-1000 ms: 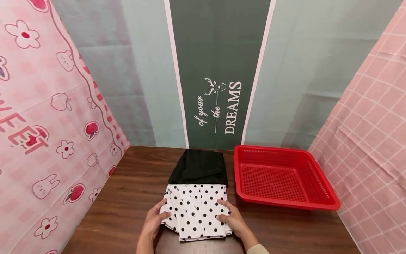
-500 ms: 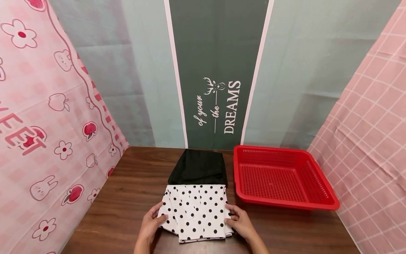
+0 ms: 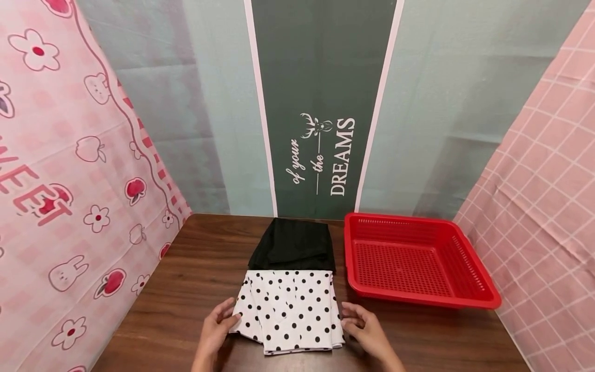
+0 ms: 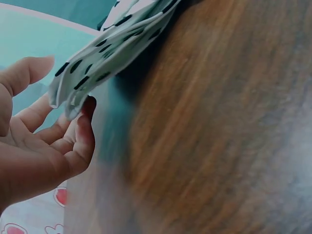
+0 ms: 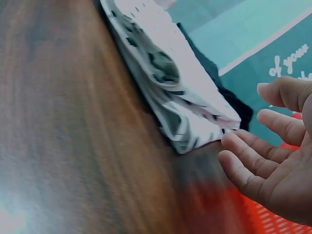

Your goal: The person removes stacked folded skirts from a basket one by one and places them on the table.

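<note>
A white folded garment with black polka dots [image 3: 290,312] lies flat on the wooden table [image 3: 186,258]. At its left edge is my left hand [image 3: 216,325]. The left wrist view shows the left thumb [image 4: 31,73] raised off the polka-dot cloth [image 4: 105,56], while the fingertips sit right at the underside of its layered edge. My right hand [image 3: 367,328] stands just beyond the garment's right edge. Seen from the right wrist, its fingers [image 5: 246,163] are spread and loosely bent, with nothing between them and the thumb.
Directly behind the dotted garment lies a black folded garment [image 3: 297,243], its front edge meeting the dotted one. A red perforated plastic basket [image 3: 418,299] stands at the back right. Printed cloth hangings [image 3: 204,129] enclose the table at the back and both sides.
Both hands have moved outward, off the top of the polka-dot garment to its sides. The right hand has come away from the cloth. The garments and basket stay put.
</note>
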`<action>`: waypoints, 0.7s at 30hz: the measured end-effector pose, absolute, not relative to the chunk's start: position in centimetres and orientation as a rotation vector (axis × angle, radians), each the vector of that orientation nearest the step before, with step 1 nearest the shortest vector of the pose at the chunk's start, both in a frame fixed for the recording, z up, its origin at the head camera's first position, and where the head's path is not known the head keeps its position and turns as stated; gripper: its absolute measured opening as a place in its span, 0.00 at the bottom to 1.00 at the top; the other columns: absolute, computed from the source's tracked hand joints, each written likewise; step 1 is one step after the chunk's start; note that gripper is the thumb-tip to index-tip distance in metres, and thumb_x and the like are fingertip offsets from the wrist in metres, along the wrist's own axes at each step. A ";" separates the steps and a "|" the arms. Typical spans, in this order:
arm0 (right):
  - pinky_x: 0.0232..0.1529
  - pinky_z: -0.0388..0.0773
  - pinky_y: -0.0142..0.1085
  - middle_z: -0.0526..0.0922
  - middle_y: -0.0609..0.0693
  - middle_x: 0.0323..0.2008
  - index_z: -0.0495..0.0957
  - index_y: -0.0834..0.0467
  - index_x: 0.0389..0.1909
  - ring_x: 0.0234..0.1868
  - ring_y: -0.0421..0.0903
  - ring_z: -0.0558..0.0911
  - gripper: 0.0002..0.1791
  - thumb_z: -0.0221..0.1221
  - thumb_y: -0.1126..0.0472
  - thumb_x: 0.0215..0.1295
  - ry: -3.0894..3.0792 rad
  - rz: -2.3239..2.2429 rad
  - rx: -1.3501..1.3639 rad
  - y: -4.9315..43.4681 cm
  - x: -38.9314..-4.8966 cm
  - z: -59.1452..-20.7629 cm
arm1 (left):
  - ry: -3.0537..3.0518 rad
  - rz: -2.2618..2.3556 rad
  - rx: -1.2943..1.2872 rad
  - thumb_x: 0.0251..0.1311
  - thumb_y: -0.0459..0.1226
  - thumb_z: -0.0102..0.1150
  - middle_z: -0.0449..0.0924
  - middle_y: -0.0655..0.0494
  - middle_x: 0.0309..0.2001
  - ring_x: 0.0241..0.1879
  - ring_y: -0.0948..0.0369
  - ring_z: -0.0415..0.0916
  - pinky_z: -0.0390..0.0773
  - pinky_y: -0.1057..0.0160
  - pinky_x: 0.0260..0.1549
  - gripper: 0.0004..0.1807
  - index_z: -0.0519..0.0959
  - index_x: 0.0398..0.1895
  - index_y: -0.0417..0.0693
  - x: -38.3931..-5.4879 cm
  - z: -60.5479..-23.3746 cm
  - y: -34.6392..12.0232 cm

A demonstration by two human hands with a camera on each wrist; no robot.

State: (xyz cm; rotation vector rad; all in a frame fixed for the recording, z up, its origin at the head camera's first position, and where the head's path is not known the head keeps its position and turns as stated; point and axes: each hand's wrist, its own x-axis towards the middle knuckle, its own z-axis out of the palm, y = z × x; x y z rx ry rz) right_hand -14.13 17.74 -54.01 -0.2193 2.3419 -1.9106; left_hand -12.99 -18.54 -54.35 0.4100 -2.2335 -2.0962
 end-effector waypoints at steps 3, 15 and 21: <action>0.37 0.78 0.34 0.76 0.68 0.45 0.69 0.74 0.55 0.41 0.51 0.79 0.25 0.61 0.69 0.58 2.362 -1.908 -0.203 18.1 -14.0 -53.4 | -2.262 -2.021 0.424 0.56 0.27 0.59 0.74 0.32 0.48 0.46 0.57 0.74 0.74 0.71 0.38 0.27 0.66 0.59 0.26 -13.1 -53.9 -18.7; 0.43 0.77 0.36 0.74 0.68 0.46 0.63 0.79 0.56 0.44 0.46 0.79 0.25 0.57 0.74 0.59 2.168 -2.063 -0.657 19.4 -14.2 -51.2 | -2.291 -1.979 0.305 0.58 0.29 0.59 0.73 0.33 0.51 0.50 0.50 0.73 0.72 0.70 0.41 0.27 0.66 0.60 0.30 -13.3 -52.2 -18.6; 0.45 0.76 0.37 0.75 0.63 0.47 0.62 0.79 0.57 0.46 0.55 0.79 0.24 0.55 0.77 0.60 2.108 -2.137 -0.739 20.4 -15.1 -50.4 | -2.295 -1.986 0.273 0.57 0.30 0.59 0.73 0.34 0.52 0.49 0.49 0.74 0.73 0.68 0.41 0.26 0.68 0.60 0.34 -14.0 -51.5 -18.3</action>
